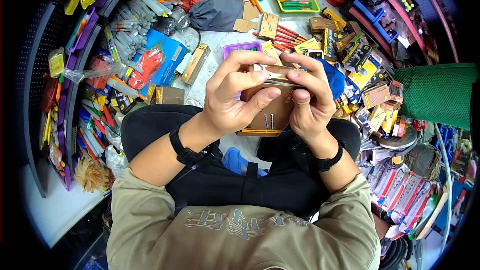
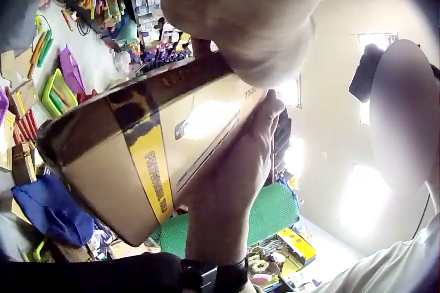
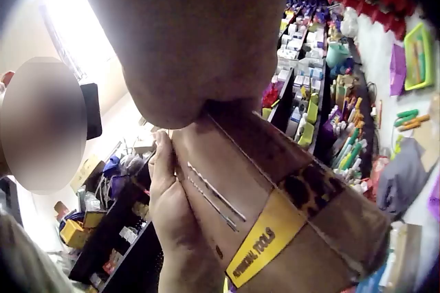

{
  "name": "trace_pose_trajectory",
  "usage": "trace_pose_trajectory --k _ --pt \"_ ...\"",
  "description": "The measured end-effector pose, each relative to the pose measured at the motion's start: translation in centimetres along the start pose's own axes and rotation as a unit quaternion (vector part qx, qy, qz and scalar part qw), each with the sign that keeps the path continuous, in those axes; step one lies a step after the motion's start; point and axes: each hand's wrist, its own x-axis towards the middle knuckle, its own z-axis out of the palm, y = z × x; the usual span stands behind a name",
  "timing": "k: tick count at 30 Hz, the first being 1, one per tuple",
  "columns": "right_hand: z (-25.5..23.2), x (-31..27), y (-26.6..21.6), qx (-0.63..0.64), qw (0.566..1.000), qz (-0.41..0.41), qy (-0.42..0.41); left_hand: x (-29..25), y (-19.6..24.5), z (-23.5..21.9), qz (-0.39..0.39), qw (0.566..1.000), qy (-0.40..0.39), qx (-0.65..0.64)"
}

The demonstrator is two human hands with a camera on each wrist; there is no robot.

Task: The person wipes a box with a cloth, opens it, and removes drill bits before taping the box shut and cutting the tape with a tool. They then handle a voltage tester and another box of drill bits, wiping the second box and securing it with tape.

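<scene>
Both hands were up on the box [image 1: 267, 110], held over the lap, right in the middle of the clutter. The left hand [image 1: 235, 95] was wrapped round the box's left side, thumb across the front, fingers curled over the top flap. The right hand [image 1: 310, 102] clamped the other side, its fingertips pinching at that same top edge. The brown box, with its yellow band [image 2: 155, 173] and two drill bits printed on the face [image 3: 213, 197], stood upright between the palms.

By the look of it, the flap [image 1: 272, 72] was partly lifted or being pressed, I could not tell which; the box was neither plainly sealed nor plainly open, so the work on the top looked about midway, with the flap left to settle.

Beyond the box lay a purple tray [image 1: 241, 49] on the floor, a green tray [image 1: 296, 0] of pencils farther off, and a blue cloth [image 1: 334, 77] just right of the box. A heap of similar small boxes [image 1: 367, 77] crowded the right. Nothing stood between hands and box.
</scene>
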Motion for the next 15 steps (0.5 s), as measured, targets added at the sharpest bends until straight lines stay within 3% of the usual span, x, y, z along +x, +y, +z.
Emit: trace_pose_trajectory --k 5,8,11,15 --pt "-0.23 0.38 -0.12 -0.01 1.0 -0.008 -0.006 0.37 0.3 0.24 0.012 1.0 0.025 0.015" --pt "-0.53 0.75 -0.38 -0.066 0.996 -0.048 -0.037 0.4 0.94 -0.36 0.01 0.996 -0.048 0.08" --pt "-0.37 0.81 -0.52 -0.055 0.995 -0.056 -0.054 0.29 0.72 -0.57 0.026 0.996 -0.042 0.077" --pt "0.03 0.38 -0.28 -0.037 0.999 -0.007 -0.029 0.36 0.31 -0.47 0.037 0.993 -0.028 0.105"
